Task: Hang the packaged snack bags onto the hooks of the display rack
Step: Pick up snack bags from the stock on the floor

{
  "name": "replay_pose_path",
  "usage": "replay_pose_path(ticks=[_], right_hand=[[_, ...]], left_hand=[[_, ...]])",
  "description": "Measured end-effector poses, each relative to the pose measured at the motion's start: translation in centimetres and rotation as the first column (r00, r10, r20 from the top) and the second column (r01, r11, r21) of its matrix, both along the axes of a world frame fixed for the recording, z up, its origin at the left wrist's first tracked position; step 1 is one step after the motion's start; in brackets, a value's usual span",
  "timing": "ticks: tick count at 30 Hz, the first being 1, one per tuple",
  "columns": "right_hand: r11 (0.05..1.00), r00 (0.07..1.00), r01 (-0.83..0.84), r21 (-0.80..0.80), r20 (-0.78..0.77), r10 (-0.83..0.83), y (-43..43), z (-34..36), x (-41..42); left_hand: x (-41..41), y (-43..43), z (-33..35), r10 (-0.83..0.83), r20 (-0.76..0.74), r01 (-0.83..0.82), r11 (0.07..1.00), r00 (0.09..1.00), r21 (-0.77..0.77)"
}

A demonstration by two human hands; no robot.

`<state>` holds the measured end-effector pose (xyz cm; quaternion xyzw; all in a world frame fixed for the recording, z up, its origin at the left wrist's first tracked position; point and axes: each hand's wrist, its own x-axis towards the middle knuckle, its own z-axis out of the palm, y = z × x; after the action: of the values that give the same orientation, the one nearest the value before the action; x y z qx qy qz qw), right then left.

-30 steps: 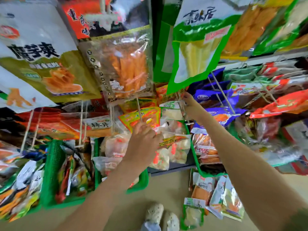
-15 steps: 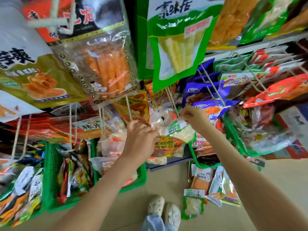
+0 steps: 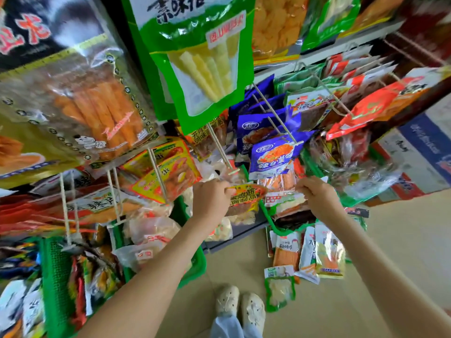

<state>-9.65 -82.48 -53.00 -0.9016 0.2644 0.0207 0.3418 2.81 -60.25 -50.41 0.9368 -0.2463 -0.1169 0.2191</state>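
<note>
Left hand [image 3: 211, 201]: pinching orange bag [image 3: 246, 195].
Right hand [image 3: 314, 193]: gripping pale bag [image 3: 288, 202].
Rack [image 3: 273, 113]: carrying plenty, upper frame.
Floor bags [image 3: 329, 254]: waiting, lower right.

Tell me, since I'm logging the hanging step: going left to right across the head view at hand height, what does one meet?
Yellow bag → left hand → orange-labelled bag in its grip → right hand.
</note>
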Motion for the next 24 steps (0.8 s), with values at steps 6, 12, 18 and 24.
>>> replay_pose_path(ticks=[6, 12, 18, 24], right_hand=[[0.991, 0.994, 0.105, -0.077, 0.023, -0.104, -0.8, -1.0, -2.7], [0.996, 0.993, 0.090, -0.005, 0.083, -0.089, 0.6, -0.6, -1.4], [1.000, 0.984, -0.003, 0.017, 0.176, 0.000, 3.0, 1.0, 1.6], [0.997, 0.979, -0.066, 0.048, 0.197, 0.056, 4.3, 0.4, 3.3]], left_hand=[[1.6, -1.6, -0.7, 0.116, 0.068, -0.104, 0.983, 0.991, -0.153], [2.5, -1.4, -0.8, 0.074, 0.222, -0.044, 0.990, 0.972, -0.134], [2.5, -0.8, -0.8, 0.069, 0.262, -0.036, 0.991, 0.963, -0.128], [2.8, -0.5, -0.6, 0.114, 0.256, -0.066, 0.980, 0.960, -0.189]])
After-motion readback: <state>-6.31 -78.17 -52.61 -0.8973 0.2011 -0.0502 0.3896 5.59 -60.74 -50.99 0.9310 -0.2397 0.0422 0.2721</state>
